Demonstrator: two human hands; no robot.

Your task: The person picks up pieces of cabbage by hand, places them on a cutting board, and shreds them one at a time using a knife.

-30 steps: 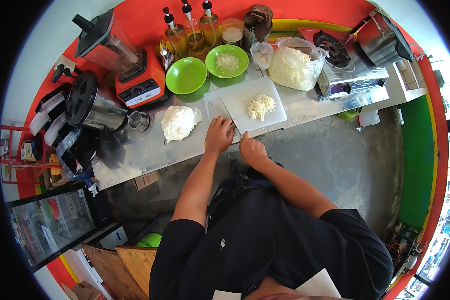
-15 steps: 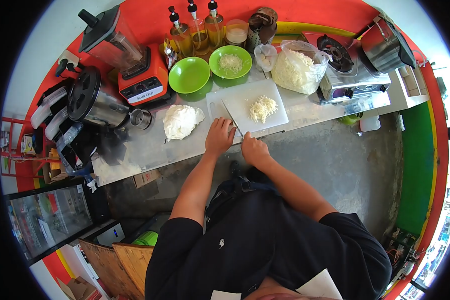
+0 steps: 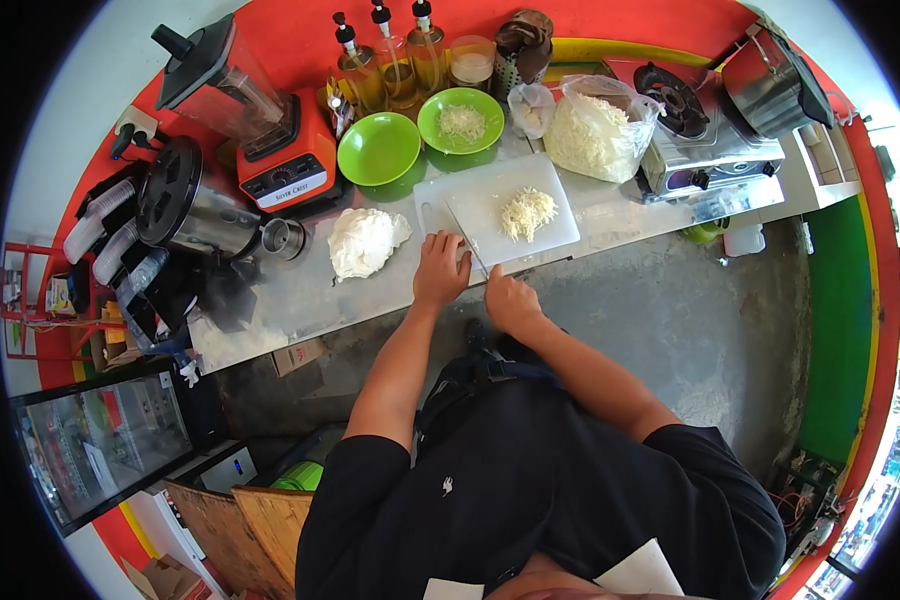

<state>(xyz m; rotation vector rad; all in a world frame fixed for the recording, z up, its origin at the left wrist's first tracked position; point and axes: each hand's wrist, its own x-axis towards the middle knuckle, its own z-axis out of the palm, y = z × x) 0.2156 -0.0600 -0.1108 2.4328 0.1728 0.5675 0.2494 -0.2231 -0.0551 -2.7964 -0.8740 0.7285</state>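
Observation:
My right hand (image 3: 512, 302) is closed round the handle of a kitchen knife (image 3: 464, 229), whose blade lies slantwise over the white cutting board (image 3: 450, 185). Just left of the blade, my left hand (image 3: 440, 270) rests on the board's near left edge with fingers bent down and thumb close to the knife. Whatever sits under those fingers is hidden. A pile of pale shreds (image 3: 527, 214) lies on the board's right half, and a few small pale bits show beside the blade. A crumpled white plastic bag (image 3: 365, 243) lies left of the board.
Behind the board stand an empty green bowl (image 3: 379, 149), a green plate (image 3: 486, 112) with shreds, and a plastic bag of shreds (image 3: 600, 140). A red blender (image 3: 288, 170) and steel pot (image 3: 195, 215) are at left; a gas stove (image 3: 705, 160) is at right.
The whole view has shifted very slightly. Both hands and the knife keep nearly the same place on the board.

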